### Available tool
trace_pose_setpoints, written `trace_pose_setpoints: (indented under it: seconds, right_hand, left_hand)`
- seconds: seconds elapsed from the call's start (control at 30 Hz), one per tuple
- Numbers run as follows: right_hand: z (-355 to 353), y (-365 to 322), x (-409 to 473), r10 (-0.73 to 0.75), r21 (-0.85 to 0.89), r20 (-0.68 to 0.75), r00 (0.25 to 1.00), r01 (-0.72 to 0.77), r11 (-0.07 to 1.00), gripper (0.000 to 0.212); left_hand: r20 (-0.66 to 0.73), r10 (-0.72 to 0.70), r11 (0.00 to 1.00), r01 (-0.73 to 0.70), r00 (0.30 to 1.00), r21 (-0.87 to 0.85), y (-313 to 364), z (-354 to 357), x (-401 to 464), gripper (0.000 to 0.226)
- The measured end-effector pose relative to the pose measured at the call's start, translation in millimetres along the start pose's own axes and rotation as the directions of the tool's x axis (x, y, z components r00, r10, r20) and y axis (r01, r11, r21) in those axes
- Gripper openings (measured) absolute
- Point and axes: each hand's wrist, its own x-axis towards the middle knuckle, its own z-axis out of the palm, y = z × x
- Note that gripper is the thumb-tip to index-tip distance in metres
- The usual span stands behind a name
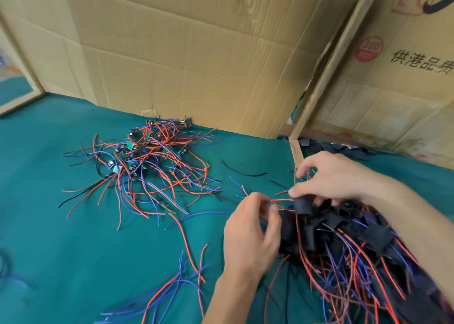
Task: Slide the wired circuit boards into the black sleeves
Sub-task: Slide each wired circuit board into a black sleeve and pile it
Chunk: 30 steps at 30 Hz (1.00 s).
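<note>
A tangled pile of small green circuit boards [147, 156] with red, blue and black wires lies on the green cloth at centre left. A heap of boards in black sleeves [344, 233] fills the lower right, wires trailing from it. My right hand [336, 176] pinches a black sleeve [303, 204] at the top of that heap. My left hand [250, 235] is just left of it, fingers curled around thin red wires [282, 199] that run into the sleeve. The board itself is hidden.
Cardboard sheets [196, 53] stand as walls behind the cloth, with a wooden strip [326, 73] between them. Flat empty black sleeves [339, 148] lie at the back right. Loose red and blue wires [177, 289] sprawl over the green cloth [61, 237] near the front.
</note>
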Motion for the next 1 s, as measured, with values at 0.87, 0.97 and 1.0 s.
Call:
trace_pose_setpoints:
  seconds: [0.87,0.97,1.0]
  right_hand:
    - [-2.7,-82.1,29.3,-0.438,0.137,-0.24,0.866,0.477,0.868,0.025]
    - [11.1,-50.9,-21.6,-0.567,-0.076,-0.263,0.781,0.569,0.819,0.026]
    - [20.7,-42.4,-36.1,-0.589,-0.127,-0.22,0.778,0.575,0.808,0.025]
  left_hand:
    - [-0.193,-0.436,0.886,0.382,0.879,-0.263,-6.7,-1.3,10.1,0.011]
    - [-0.09,-0.582,0.652,0.398,0.808,-0.645,1.2,-11.8,16.3,0.031]
    - [-0.046,-0.599,0.586,0.399,0.799,-0.705,2.6,-14.5,18.7,0.039]
